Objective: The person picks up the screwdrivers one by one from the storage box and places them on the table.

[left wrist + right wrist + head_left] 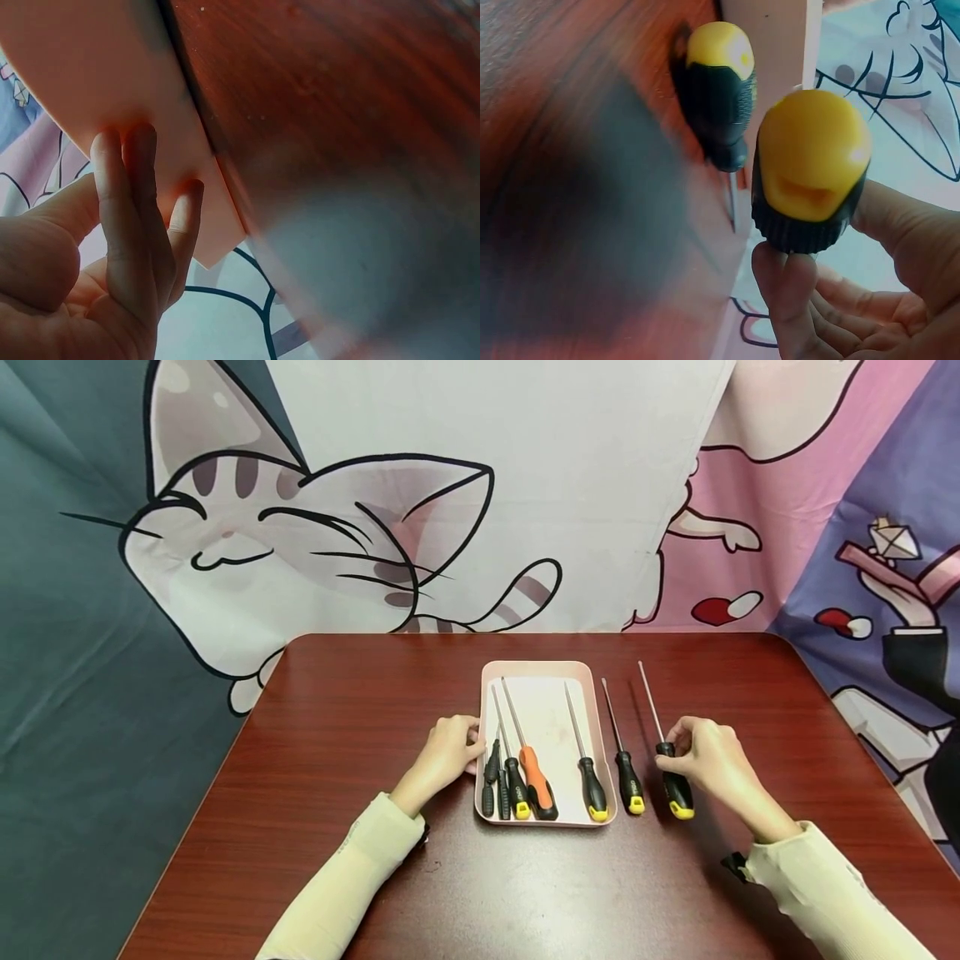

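On your left, your left hand is at the left side of the pink tray; its fingers are nearly straight and touch the outer wall. Whether the thumb goes over the rim, I cannot tell. Inside the tray, at the left, slim dark tools lie close together; I cannot count them surely. Next are a black screwdriver with yellow end, an orange-and-black screwdriver and, after a gap, another yellow-ended screwdriver. Just outside the right wall, a similar screwdriver lies on the brown table. Farthest right, your right hand pinches the black handle of the held screwdriver between thumb and fingers, its shaft pointing away from you.
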Tool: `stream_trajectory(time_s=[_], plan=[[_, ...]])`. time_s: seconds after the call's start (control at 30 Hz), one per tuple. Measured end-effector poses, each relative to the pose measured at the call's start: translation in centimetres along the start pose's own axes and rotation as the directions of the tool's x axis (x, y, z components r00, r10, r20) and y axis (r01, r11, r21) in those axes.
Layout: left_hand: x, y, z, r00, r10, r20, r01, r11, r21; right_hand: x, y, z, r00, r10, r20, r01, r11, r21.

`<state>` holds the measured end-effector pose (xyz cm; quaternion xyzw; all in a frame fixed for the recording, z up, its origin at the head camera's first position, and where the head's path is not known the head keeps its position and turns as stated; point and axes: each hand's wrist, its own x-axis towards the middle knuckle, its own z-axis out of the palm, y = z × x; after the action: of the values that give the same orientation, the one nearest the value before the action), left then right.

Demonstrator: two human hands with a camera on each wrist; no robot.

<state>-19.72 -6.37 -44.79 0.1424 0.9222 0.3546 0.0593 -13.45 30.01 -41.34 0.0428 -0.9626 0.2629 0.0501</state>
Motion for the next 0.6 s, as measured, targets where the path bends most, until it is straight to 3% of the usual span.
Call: stream_trajectory(time_s=[0.6], plan=[[-0.1, 0.2, -0.1, 1.000, -0.015, 0.010, 0.015, 1.000, -0.023, 0.2, 2.3, 2.3, 0.999, 0.013, 0.053, -0.014, 1.000, 0.013]])
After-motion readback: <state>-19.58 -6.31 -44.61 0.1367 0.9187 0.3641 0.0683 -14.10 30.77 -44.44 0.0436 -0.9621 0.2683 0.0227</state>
